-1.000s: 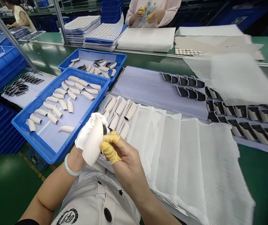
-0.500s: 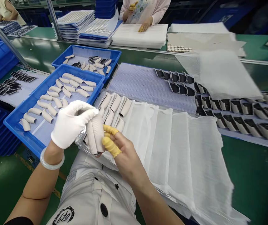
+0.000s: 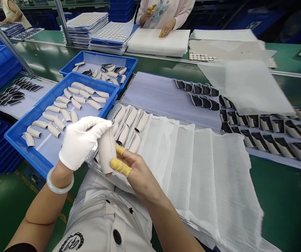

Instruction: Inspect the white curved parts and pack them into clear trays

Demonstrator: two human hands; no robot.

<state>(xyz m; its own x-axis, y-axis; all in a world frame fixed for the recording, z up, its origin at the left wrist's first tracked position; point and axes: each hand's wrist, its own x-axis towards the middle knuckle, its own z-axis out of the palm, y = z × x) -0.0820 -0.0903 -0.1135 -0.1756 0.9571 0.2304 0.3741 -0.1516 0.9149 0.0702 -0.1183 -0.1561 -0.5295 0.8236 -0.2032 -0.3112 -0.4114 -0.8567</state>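
Between both hands is a curved beige ribbed piece [image 3: 106,152], held nearly upright over the near left corner of a clear plastic tray. My left hand [image 3: 83,141], in a white glove, pinches its top end. My right hand [image 3: 133,168], with yellow finger cots on thumb and finger, grips its lower right edge. Right behind them, similar beige pieces [image 3: 130,117] with dark insides lie in rows in the tray. White tissue-like sheet [image 3: 203,168] in folds covers the rest of the tray.
A blue bin [image 3: 16,138] at left holds many beige pieces; another blue bin [image 3: 136,62] stands behind it. Dark-lined pieces [image 3: 266,124] line a ribbed mat [image 3: 150,94] at right, partly under a translucent sheet [image 3: 255,87]. Across the bench a co-worker's hand [image 3: 167,28] rests on white sheets.
The held piece has turned so that one broad ribbed face shows, where a lengthwise edge showed before. My right thumb has shifted slightly left and down along it.
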